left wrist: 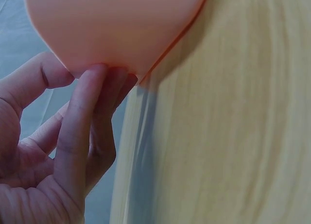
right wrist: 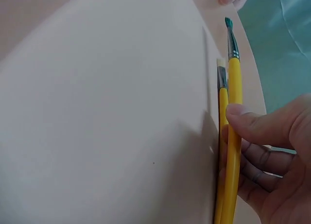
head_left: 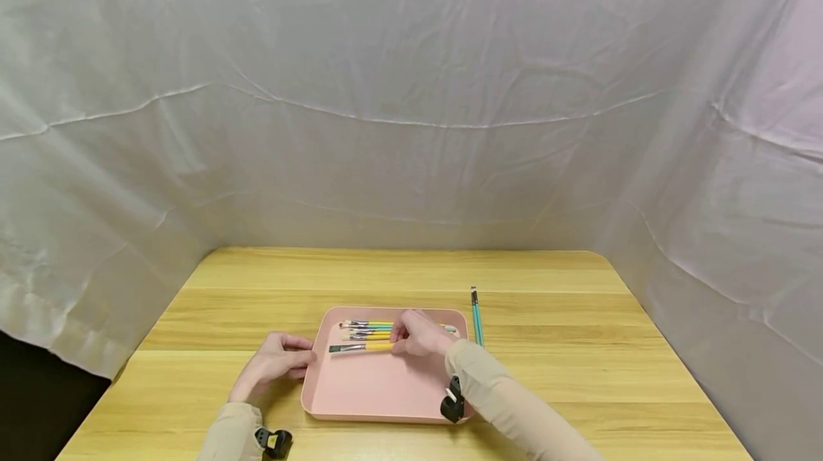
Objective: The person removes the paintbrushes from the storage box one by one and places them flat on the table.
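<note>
A yellow-handled paintbrush (right wrist: 234,88) with dark green bristles is pinched between thumb and fingers of my right hand (head_left: 421,334), over the far half of a pink tray (head_left: 379,393). Beside it in the right wrist view lies another yellow brush (right wrist: 222,95) with pale bristles. Several brushes (head_left: 368,330) with yellow and teal handles lie side by side along the tray's far side, their handles partly hidden behind my right hand. At the tray's left edge, my left hand (head_left: 273,359) grips the rim between thumb and fingers, as the left wrist view shows.
Teal-handled brushes (head_left: 477,318) lie on the wooden table (head_left: 553,354) just right of the tray. Grey fabric (head_left: 411,175) hangs around the table's back and sides. Each wrist wears a small black camera (head_left: 453,404).
</note>
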Available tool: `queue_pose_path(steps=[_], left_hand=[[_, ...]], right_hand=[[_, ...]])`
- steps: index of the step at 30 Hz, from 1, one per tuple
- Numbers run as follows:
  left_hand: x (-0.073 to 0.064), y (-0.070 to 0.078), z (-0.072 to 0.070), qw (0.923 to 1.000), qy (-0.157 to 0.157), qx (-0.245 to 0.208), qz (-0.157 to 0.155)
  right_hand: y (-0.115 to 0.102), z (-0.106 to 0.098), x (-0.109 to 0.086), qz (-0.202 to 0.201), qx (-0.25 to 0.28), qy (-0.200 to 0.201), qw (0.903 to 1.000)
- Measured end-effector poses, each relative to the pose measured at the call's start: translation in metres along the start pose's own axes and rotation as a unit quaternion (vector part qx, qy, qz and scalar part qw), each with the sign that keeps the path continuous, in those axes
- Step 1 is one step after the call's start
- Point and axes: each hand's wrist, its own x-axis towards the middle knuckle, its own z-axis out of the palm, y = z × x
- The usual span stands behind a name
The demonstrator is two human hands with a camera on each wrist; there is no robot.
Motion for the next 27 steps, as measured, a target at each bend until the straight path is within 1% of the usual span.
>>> queue_pose_path(steps=[3, 13, 20, 22, 27], left_hand=[[0.0, 0.0, 0.0, 1.0, 0.0, 0.002, -0.001], [0.0, 0.0, -0.001, 1.0, -0.001, 0.002, -0.002], [0.0, 0.0, -0.001, 1.0, -0.005, -0.007, -0.005], [0.0, 0.0, -0.002, 1.0, -0.005, -0.006, -0.005], [0.0, 0.0, -0.002, 1.0, -0.005, -0.003, -0.005]], right_hand=[[-0.001, -0.001, -0.002, 0.0, 0.005, -0.001, 1.0], [-0.004, -0.005, -0.009, -0.02, 0.037, -0.009, 0.9991], [-0.004, -0.01, -0.014, -0.035, 0.03, -0.002, 0.999], [-0.003, -0.011, -0.015, -0.034, 0.033, 0.0, 0.9989], [-0.002, -0.016, -0.02, -0.015, 0.069, 0.004, 0.9975]])
